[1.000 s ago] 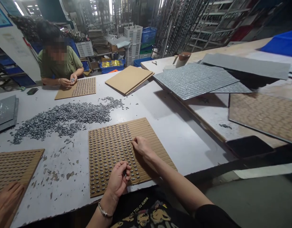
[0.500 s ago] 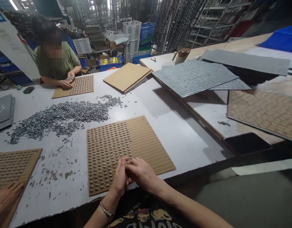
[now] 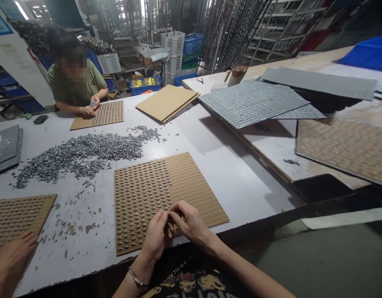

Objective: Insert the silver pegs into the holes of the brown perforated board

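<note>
A brown slotted board point(image 3: 191, 186) lies on the white table in front of me, its left part filled with rows of small grey oval pieces. My left hand point(image 3: 156, 238) hovers curled over the board's near edge, fingers closed on something I cannot make out. My right hand point(image 3: 188, 221) meets it fingertip to fingertip, pinching at the left hand's fingers; what it pinches is too small to name. A long heap of loose grey oval pieces point(image 3: 82, 152) lies beyond the board.
A co-worker's hand point(image 3: 10, 260) rests on another slotted board point(image 3: 20, 213) at the left. A seated person point(image 3: 75, 85) across the table works at a third board point(image 3: 99, 115). Blank boards point(image 3: 167, 102), grey sheets point(image 3: 253, 101) and a second table stand right.
My right hand came back from the middle of the board to the near edge and joined my left hand; both hands now pinch together.
</note>
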Action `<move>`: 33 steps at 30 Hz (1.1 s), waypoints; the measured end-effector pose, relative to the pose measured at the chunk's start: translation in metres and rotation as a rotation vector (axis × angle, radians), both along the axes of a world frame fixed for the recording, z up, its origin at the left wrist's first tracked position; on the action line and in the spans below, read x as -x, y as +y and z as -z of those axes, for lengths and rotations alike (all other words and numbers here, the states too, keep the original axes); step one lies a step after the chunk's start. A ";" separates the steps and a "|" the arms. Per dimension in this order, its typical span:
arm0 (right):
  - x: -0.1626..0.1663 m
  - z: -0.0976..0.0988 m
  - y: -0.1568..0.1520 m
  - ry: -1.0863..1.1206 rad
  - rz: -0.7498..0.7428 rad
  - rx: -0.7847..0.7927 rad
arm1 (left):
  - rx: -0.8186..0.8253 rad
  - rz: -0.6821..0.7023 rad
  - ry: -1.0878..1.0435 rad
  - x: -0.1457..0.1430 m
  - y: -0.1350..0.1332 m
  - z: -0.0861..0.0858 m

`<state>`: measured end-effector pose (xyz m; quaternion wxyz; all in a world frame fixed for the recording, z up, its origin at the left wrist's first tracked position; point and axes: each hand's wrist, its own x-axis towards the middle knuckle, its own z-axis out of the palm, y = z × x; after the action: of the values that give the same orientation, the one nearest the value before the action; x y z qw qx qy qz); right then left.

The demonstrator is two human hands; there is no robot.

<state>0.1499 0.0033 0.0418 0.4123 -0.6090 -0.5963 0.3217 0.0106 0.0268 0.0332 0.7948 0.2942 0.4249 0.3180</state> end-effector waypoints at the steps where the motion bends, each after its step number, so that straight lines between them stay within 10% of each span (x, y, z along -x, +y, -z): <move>1: -0.001 -0.001 -0.001 0.008 0.007 0.009 | -0.018 0.018 0.009 0.001 0.000 0.000; 17: -0.026 -0.008 0.005 -0.155 -0.318 -0.068 | -0.300 0.136 0.297 0.006 0.007 -0.002; 23: -0.047 0.019 0.055 -0.122 0.087 0.064 | 0.043 -0.055 0.021 0.009 0.012 0.001; 33: -0.033 0.055 0.086 -0.324 0.245 0.144 | 0.132 -0.033 -0.029 0.013 0.015 0.008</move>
<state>0.1830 0.0893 -0.0127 0.3026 -0.7487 -0.5516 0.2088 -0.0024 0.0420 0.0253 0.8132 0.2295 0.4381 0.3069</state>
